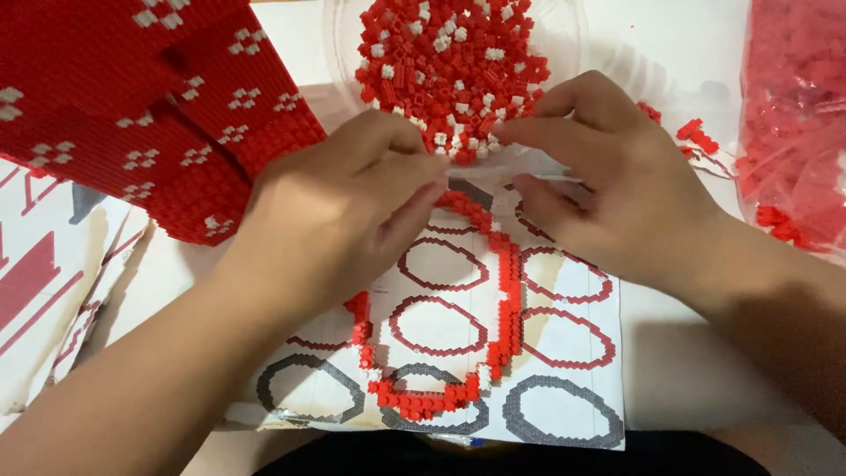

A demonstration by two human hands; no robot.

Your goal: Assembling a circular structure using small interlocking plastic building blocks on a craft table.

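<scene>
My left hand [352, 198] curls its fingers down onto the top of a ring of small red bricks [493, 300], which lies on a printed sheet of ovals [564, 414] under and just below both hands, though I cannot tell whether they pinch it. My right hand [599, 176] is half closed, fingertips close together just beside the left; whether a brick is between them I cannot tell. Just above my hands sits a clear bowl [564, 40] of red and white bricks [449, 62], and a large red brick build [132, 97] stands on the counter [696, 370] beyond my left hand.

Two hands [352, 203], one brick ring [493, 300], one bowl [564, 35], perhaps ten printed ovals [438, 326].
</scene>
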